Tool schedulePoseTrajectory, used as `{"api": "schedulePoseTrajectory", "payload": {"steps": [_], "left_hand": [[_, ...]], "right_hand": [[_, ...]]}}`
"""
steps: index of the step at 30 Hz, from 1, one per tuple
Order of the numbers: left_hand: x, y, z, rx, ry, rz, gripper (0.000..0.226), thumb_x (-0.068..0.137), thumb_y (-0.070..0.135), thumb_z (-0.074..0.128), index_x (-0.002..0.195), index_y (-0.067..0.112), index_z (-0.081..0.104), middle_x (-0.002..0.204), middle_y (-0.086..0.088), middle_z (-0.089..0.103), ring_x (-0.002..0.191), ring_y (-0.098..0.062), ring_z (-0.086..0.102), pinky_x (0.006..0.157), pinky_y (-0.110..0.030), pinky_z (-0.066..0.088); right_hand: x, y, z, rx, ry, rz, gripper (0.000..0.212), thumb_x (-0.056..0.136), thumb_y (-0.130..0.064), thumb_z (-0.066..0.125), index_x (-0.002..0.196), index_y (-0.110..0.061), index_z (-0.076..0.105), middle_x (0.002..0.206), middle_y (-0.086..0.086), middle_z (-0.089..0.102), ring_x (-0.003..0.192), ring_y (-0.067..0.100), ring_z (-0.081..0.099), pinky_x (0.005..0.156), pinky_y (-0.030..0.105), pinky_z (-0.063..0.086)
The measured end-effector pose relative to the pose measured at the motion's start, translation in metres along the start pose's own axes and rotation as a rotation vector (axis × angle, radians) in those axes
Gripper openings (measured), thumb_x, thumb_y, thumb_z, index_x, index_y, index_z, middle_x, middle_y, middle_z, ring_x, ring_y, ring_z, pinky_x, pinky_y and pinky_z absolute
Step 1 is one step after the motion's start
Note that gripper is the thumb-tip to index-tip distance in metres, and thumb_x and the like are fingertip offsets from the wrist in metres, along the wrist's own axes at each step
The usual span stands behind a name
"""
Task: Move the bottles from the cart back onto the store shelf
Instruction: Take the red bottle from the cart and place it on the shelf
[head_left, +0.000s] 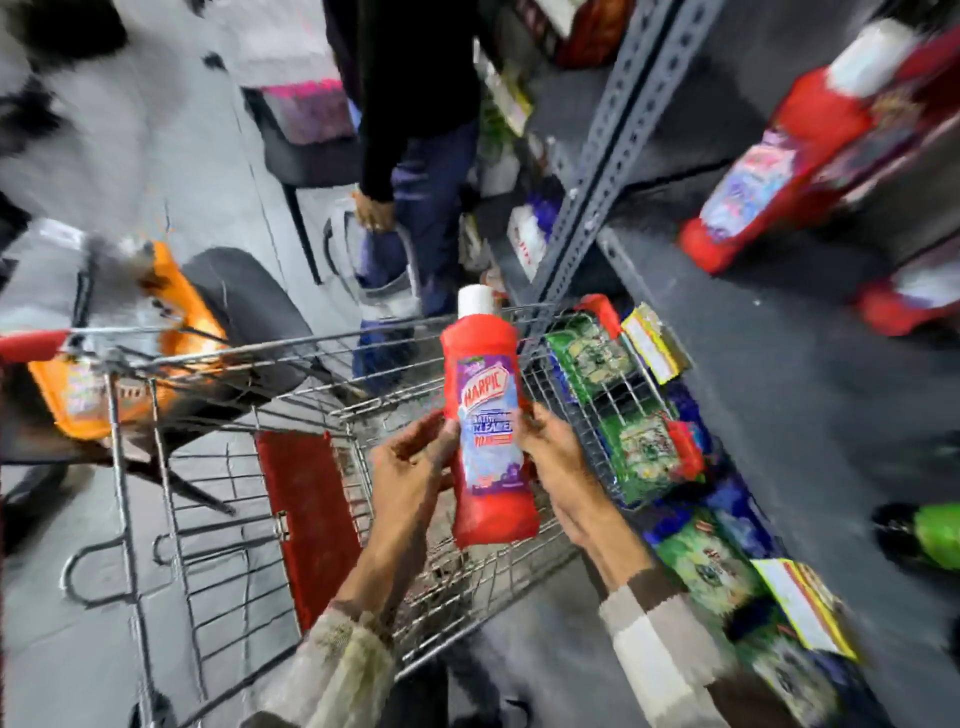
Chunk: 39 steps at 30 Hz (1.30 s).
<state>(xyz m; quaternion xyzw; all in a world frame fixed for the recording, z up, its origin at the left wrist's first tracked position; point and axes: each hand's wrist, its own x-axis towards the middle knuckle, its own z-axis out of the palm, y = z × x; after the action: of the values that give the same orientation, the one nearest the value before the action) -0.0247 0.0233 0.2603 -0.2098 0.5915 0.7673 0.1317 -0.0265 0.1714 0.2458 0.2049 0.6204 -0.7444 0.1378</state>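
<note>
Orange item (98, 358): we log one orange object, blurred, at the far left behind the cart's handle end; what it is we cannot tell.
Cart (218, 525): we record a wire shopping cart with a red handle grip at its left end and a red flap panel (306, 514) inside the basket.
Bystander (415, 130): we note a person in a dark top and blue trousers beyond the cart, one hand low on the handle of a basket (387, 291).
Left hand (410, 467): ours, curled on the left side of the bottle, fingers and thumb closed against it.
Bottle (491, 426): we list one red Harpic bottle with a white cap, upright and tilted slightly, held above the cart basket between both hands, clear of the shelf.
Right hand (558, 467): ours, gripping the bottle's right side, thumb across the label.
Green packs (639, 452): we count several, stacked below the shelf edge just right of the cart.
Shelf (810, 374): grey metal, on the right; we see matching red bottles (774, 161) standing on it, blurred.
</note>
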Motion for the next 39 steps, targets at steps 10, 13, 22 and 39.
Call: {"api": "schedulePoseTrajectory", "payload": {"steps": [10, 13, 22, 39], "left_hand": [[-0.024, 0.025, 0.068, 0.102, -0.151, 0.116, 0.015, 0.090, 0.010, 0.065, 0.100, 0.015, 0.073, 0.080, 0.006, 0.078, 0.066, -0.006, 0.071, 0.051, -0.022, 0.056], [-0.019, 0.032, 0.109, 0.144, -0.292, 0.179, 0.017, 0.088, 0.009, 0.066, 0.099, 0.020, 0.073, 0.083, 0.007, 0.079, 0.072, -0.008, 0.072, 0.059, -0.027, 0.061], [0.032, 0.036, 0.264, 0.248, -0.741, 0.413, 0.034, 0.078, 0.004, 0.055, 0.106, 0.015, 0.070, 0.084, 0.019, 0.076, 0.088, -0.009, 0.067, 0.085, -0.028, 0.057], [0.069, 0.003, 0.342, 0.308, -0.765, 0.549, 0.046, 0.081, -0.010, 0.043, 0.121, 0.007, 0.059, 0.102, 0.012, 0.073, 0.093, 0.008, 0.065, 0.084, -0.012, 0.051]], "right_hand": [[-0.053, -0.051, -0.052, 0.030, 0.089, -0.132, 0.028, 0.097, -0.012, 0.052, 0.123, -0.003, 0.056, 0.109, 0.009, 0.069, 0.081, -0.003, 0.069, 0.075, 0.013, 0.055], [-0.063, -0.067, -0.081, 0.014, 0.227, -0.244, 0.023, 0.096, -0.012, 0.056, 0.118, -0.015, 0.058, 0.106, 0.001, 0.070, 0.084, -0.003, 0.069, 0.076, 0.015, 0.056], [-0.045, -0.111, -0.173, -0.122, 0.796, -0.408, 0.053, 0.087, 0.000, 0.064, 0.134, -0.012, 0.043, 0.109, 0.008, 0.070, 0.084, 0.007, 0.066, 0.085, 0.033, 0.055], [0.012, -0.106, -0.223, -0.209, 1.080, -0.430, 0.069, 0.082, 0.007, 0.062, 0.141, -0.016, 0.036, 0.133, 0.016, 0.062, 0.120, 0.028, 0.063, 0.103, 0.050, 0.050]]}}
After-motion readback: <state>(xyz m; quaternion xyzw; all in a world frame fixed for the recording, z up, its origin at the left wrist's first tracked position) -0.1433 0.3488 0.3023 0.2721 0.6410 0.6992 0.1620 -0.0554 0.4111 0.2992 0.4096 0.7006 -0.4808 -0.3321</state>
